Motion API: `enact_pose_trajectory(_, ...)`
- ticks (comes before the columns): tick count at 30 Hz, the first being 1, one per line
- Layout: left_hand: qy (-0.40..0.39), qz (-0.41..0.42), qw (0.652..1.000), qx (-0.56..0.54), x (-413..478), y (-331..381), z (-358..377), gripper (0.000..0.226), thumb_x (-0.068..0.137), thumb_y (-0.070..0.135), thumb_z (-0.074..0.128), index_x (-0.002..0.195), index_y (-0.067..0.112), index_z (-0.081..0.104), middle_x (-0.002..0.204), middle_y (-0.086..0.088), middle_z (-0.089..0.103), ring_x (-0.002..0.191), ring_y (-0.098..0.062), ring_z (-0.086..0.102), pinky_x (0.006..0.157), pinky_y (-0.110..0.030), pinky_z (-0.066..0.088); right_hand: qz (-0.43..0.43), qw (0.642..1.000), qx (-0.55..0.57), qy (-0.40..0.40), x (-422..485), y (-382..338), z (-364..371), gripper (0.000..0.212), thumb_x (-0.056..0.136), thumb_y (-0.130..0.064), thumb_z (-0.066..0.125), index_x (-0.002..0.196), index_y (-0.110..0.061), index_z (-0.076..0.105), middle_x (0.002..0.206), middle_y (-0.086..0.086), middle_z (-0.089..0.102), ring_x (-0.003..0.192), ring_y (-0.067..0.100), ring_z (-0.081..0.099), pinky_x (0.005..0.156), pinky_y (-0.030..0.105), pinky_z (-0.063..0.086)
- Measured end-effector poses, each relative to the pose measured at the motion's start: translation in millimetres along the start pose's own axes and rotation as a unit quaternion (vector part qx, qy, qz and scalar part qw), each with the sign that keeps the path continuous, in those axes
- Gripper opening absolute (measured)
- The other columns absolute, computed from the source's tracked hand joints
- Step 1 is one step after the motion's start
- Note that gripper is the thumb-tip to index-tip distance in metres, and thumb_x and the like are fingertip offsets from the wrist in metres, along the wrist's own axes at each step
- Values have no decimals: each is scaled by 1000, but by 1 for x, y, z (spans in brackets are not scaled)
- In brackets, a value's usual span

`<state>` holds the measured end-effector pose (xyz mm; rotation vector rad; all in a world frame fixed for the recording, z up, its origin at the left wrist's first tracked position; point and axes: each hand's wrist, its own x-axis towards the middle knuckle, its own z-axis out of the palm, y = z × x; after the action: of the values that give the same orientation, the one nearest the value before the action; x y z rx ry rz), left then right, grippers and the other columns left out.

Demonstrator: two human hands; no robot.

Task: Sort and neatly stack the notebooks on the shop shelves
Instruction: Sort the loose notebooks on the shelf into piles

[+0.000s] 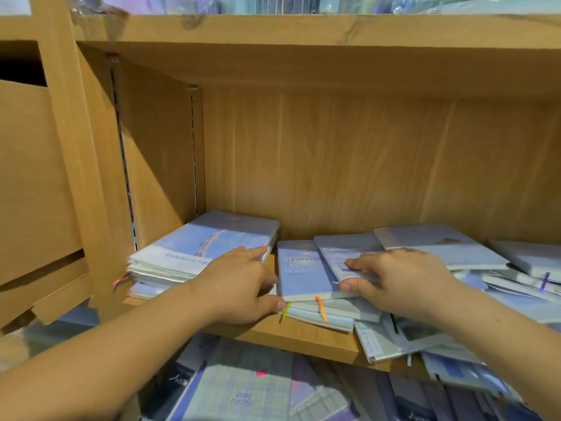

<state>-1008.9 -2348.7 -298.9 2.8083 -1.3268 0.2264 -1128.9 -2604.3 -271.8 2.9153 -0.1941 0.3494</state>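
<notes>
Top notebook (341, 252) of middle pile (300, 276), sitting on the shelf (288, 335): right hand (406, 284) is pinching it, thumb at the edge, fingers on the cover. Left hand (239, 287) is lying spread, index touching left stack (197, 250), thumb touching middle pile. Two piles, one messy heap (440, 247) lying right.

Above the notebooks, the light wooden shelf bay (364, 165) stands tall and open up to the wooden board overhead (303, 28). A stack of pale blue notebooks (206, 247) blocks the left end, close to the wooden side wall (158, 165). The left hand (243, 287) fills the narrow gap between that stack and the middle pile of lilac notebooks (300, 268). The right hand (400, 281) pinches a tilted lilac notebook (343, 253) on top of that pile. To the right, a loose heap of pale notebooks (455, 314) covers the shelf and overhangs its front edge. A bare strip of shelf board (288, 332) lies open in front of the middle pile.
</notes>
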Motion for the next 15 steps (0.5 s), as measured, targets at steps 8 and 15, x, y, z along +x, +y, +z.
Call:
enact_pose_trajectory(8, 43, 44, 997, -48, 2, -11, 8, 46, 97, 38, 56, 143, 34, 54, 162, 8, 37, 153, -14, 24, 124, -35, 22, 7, 999, 46, 14, -26, 22, -10, 86, 72, -95, 28, 126, -42, 68, 125, -19, 68, 121, 5, 59, 88, 28, 48)
enact_pose_trajectory(15, 13, 1, 998, 59, 8, 36, 6, 45, 102, 60, 33, 108, 24, 59, 112, -7, 66, 127, -26, 49, 120, -43, 28, 50, 994, 79, 52, -73, 63, -23, 70, 84, -79, 46, 143, -44, 53, 153, -20, 44, 132, -4, 45, 98, 17, 39)
